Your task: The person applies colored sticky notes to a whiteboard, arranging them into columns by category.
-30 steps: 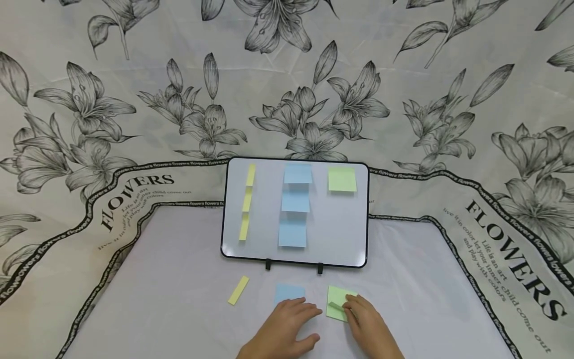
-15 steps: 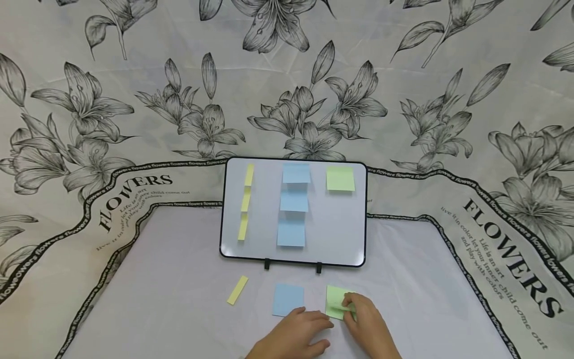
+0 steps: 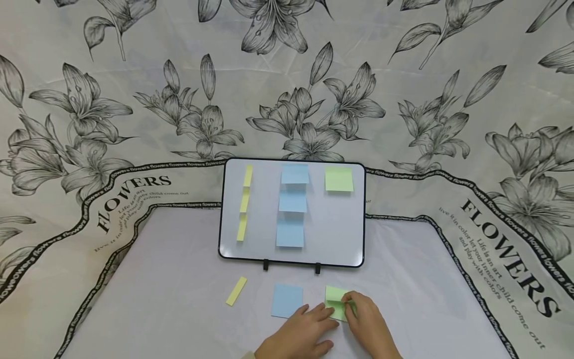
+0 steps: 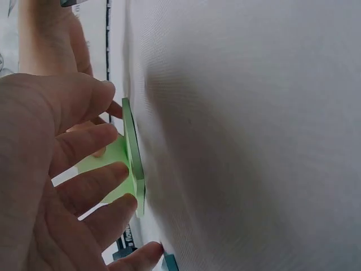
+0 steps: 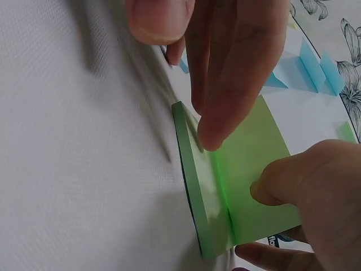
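Note:
A green sticky-note pad (image 3: 329,312) lies on the white cloth, its top sheet (image 5: 254,152) lifted at an angle and still joined to the pad along a crease. My right hand (image 3: 371,321) pinches that sheet at its right side, thumb on its near face in the right wrist view. The left hand (image 3: 305,331) reaches over the near left of the pad, fingers spread and loosely extended. Its fingertips (image 5: 211,138) touch the pad by the crease. To the left lie a blue sticky-note pad (image 3: 286,300) and a narrow yellow sticky-note pad (image 3: 236,291).
A black-framed whiteboard (image 3: 332,229) stands behind the pads on small black feet (image 3: 266,265). It bears three yellow strips (image 3: 244,201), three blue notes (image 3: 292,202) and one green note (image 3: 339,179). A flower-printed cloth (image 3: 278,114) hangs behind.
The left hand has moved right, off the blue pad and onto the green one. The green top sheet, in the right hand's pinch, stands lifted higher than before.

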Available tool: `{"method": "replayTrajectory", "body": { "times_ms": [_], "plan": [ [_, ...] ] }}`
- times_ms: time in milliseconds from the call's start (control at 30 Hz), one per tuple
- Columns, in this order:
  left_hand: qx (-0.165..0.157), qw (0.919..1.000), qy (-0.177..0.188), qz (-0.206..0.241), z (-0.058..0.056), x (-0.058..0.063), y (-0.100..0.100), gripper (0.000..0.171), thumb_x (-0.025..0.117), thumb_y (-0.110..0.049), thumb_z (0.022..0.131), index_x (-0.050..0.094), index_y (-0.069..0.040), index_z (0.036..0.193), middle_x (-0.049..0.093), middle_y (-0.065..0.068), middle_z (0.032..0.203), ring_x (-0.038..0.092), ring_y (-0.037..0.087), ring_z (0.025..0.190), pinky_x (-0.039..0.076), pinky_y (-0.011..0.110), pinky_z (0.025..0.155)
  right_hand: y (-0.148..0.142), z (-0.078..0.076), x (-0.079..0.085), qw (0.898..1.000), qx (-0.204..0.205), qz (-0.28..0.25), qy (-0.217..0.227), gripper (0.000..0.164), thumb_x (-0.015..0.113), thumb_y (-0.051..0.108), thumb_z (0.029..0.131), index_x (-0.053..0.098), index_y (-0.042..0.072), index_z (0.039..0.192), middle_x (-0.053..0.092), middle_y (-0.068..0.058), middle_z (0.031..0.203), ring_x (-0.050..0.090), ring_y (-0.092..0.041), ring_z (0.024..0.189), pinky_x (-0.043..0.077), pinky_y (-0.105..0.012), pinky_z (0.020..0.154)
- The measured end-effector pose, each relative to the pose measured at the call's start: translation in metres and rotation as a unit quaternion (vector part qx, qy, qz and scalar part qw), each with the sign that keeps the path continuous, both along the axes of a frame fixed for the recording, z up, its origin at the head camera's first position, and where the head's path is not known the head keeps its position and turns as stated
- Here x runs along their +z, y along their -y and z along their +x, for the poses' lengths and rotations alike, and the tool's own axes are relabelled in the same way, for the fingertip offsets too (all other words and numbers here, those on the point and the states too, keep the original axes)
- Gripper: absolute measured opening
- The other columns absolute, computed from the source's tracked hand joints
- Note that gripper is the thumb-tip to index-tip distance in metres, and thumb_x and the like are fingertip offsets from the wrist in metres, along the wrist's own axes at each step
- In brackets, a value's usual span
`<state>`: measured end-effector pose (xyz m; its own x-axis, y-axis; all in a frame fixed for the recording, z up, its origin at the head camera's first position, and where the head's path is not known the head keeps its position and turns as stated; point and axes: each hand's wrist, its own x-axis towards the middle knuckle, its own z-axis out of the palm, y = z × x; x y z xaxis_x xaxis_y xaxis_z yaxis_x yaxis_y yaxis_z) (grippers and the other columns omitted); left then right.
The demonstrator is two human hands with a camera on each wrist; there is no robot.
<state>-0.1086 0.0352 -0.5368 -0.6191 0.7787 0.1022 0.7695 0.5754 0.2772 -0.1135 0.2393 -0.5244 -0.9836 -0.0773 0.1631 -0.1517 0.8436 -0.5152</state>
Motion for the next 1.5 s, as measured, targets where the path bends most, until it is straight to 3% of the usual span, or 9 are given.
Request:
{"method": "replayTrajectory", "body": {
  "times_ms": [300,600,900,1233,1500],
  "plan": [
    [0.007,0.9997,-0.009,-0.024,-0.002,-0.001,-0.006,0.047,0.062,-0.044,0.102,0.058,-0.025,0.145,0.05,0.001,0.157,0.05,0.023,0.144,0.052,0.05,0.105,-0.001,-0.004,0.004,0.999,-0.015,0.0,0.028,0.009,0.068,0.004,0.093,0.071,0.012,0.096,0.075,-0.002,0.093,0.068,-0.015,0.086,0.057,-0.041,0.075],
    [0.016,0.9988,0.019,-0.043,-0.005,-0.001,-0.011,0.052,0.064,-0.047,0.1,0.058,-0.025,0.147,0.048,-0.002,0.158,0.049,0.02,0.145,0.052,0.054,0.104,0.0,-0.009,0.001,1.0,-0.024,0.006,-0.001,0.009,0.069,0.005,0.093,0.073,0.011,0.097,0.078,-0.006,0.094,0.074,-0.019,0.085,0.059,-0.04,0.073],
    [0.013,0.9982,-0.006,-0.058,-0.006,-0.001,-0.01,0.052,0.063,-0.048,0.1,0.06,-0.022,0.144,0.051,-0.006,0.156,0.051,0.017,0.143,0.052,0.049,0.105,-0.003,-0.009,-0.002,0.998,-0.03,-0.014,-0.061,0.008,0.073,0.004,0.091,0.076,0.007,0.097,0.079,-0.01,0.094,0.077,-0.03,0.092,0.06,-0.047,0.078],
    [0.018,0.9984,0.009,-0.053,-0.008,0.0,-0.01,0.053,0.065,-0.047,0.099,0.059,-0.024,0.145,0.051,-0.009,0.155,0.049,0.014,0.143,0.052,0.046,0.106,-0.016,-0.015,-0.013,0.99,-0.033,-0.064,-0.122,0.01,0.079,0.002,0.086,0.076,0.008,0.093,0.077,-0.003,0.088,0.071,-0.015,0.078,0.059,-0.029,0.066],
    [0.034,0.9981,0.011,-0.05,-0.007,0.002,-0.013,0.049,0.067,-0.045,0.098,0.06,-0.024,0.142,0.054,-0.01,0.152,0.05,0.012,0.141,0.051,0.044,0.106,-0.022,-0.029,-0.01,0.987,-0.016,-0.077,-0.138,0.01,0.079,0.0,0.086,0.076,0.007,0.093,0.075,-0.001,0.082,0.063,-0.004,0.072,0.055,-0.025,0.061]
  ]
}}
